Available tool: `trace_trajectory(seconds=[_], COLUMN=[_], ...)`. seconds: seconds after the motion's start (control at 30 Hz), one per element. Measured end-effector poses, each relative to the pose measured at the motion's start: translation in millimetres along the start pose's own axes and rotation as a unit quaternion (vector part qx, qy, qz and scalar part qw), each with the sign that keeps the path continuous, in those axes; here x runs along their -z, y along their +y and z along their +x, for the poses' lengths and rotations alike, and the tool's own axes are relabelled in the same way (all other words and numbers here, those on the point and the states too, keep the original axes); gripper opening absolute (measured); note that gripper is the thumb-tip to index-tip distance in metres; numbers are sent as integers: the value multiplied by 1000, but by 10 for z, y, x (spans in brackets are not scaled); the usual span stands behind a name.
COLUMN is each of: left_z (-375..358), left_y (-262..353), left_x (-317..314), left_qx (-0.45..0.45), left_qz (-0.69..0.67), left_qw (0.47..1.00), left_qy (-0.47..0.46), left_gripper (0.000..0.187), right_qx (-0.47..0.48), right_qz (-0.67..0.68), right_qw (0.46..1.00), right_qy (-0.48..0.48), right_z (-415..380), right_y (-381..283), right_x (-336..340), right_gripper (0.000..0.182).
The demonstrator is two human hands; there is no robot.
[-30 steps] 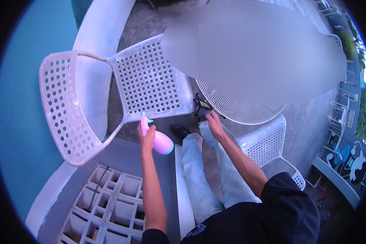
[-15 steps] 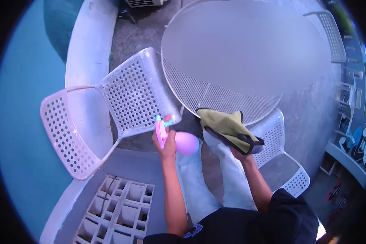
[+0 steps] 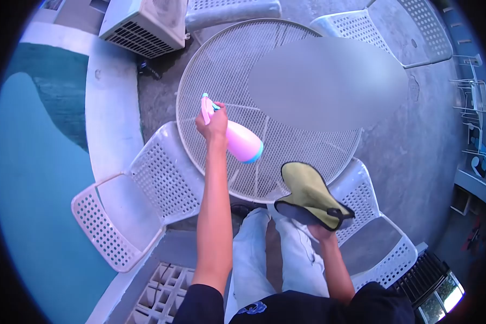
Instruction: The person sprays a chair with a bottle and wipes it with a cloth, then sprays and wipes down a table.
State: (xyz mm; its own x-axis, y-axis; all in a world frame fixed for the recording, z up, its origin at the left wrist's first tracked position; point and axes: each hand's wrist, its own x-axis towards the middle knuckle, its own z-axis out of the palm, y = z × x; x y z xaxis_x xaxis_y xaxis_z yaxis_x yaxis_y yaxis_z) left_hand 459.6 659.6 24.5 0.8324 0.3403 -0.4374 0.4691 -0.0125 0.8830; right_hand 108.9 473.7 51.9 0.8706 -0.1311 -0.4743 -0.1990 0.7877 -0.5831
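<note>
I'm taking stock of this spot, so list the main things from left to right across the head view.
Leftmost chair → pink spray bottle in the left hand → green cloth in the right hand → black slatted object.

Four white chairs stand around one round mesh table [image 3: 200, 70]: one on the left [image 3: 170, 173], one at the lower right [image 3: 356, 200], one at the top edge [image 3: 235, 13] and one at the upper right [image 3: 351, 27]. More chairs show at the far right edge, too small and overlapped to count. The person has two hands, one left hand [image 3: 213, 123] and one right hand [image 3: 323, 233], and two legs in jeans [image 3: 302, 254]. There is one spray bottle [image 3: 243, 141], one cloth [image 3: 308, 189], one air conditioner unit [image 3: 146, 27] and one dark shoe [image 3: 240, 209] in partial view.
</note>
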Motion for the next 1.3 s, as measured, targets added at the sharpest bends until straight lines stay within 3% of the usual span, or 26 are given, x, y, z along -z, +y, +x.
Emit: trace_trajectory(seconds=[0.03, 0.07, 0.13, 0.23, 0.37, 0.4, 0.57, 0.67, 0.97, 1.0, 1.07, 1.1, 1.2, 1.3], left_z=[80, 153, 223, -84, -632, -812, -1371, -1579, -1539, -1456, -1215, -1246, -1201, -1301], left_y=[-5, -58, -172, -187, -291, -396, -754, -947, -1468, -1477, -1413, -1080, -762, -832], left_x=[-164, -288, -556, -853, -1149, -1172, -1191, -994, 210, 327, 565, 513, 690, 799], left_qx=[0, -5, -29, -10, -88, -121, -71, -28, 54, 39, -47, 9, 27, 73], left_qz=[-27, 17, 132, 129, 287, 267, 306, 297, 217, 165, 209, 104, 31, -37], left_qw=[1000, 1000, 991, 971, 922, 919, 878, 888, 972, 985, 975, 988, 994, 984], left_qy=[16, 16, -6, -202, -243, -265, -360, -351, -69, -13, 64, 112, 101, 156], left_gripper=[13, 6, 14, 16, 8, 8, 10, 12, 5, 5, 5, 3, 12, 9], right_qx=[-7, 2, 17, 47, 38, 41, 69, 64, 27, 21, 2, 16, 12, 3], right_qz=[123, 119, 114, 119, 96, 100, 97, 72, 66, 58, 52, 36, 40, 6], right_qw=[992, 993, 991, 989, 985, 985, 986, 988, 990, 992, 989, 993, 995, 996], right_qy=[10, 26, 65, 77, 136, 134, 119, 124, 120, 113, 139, 114, 95, 85], right_z=[47, 87, 80, 56, 1, -35, -178, -219, -220, -200, -151, -142, -113, -105], right_y=[-84, -90, -78, -90, -212, -217, -144, -148, 15, 12, -13, 2, 76, 85], right_x=[-96, -63, -23, 61, 95, 124, 365, 402, 517, 501, 407, 399, 406, 353], right_gripper=[60, 63, 69, 91, 106, 107, 109, 112, 113, 113, 114, 117, 123, 123])
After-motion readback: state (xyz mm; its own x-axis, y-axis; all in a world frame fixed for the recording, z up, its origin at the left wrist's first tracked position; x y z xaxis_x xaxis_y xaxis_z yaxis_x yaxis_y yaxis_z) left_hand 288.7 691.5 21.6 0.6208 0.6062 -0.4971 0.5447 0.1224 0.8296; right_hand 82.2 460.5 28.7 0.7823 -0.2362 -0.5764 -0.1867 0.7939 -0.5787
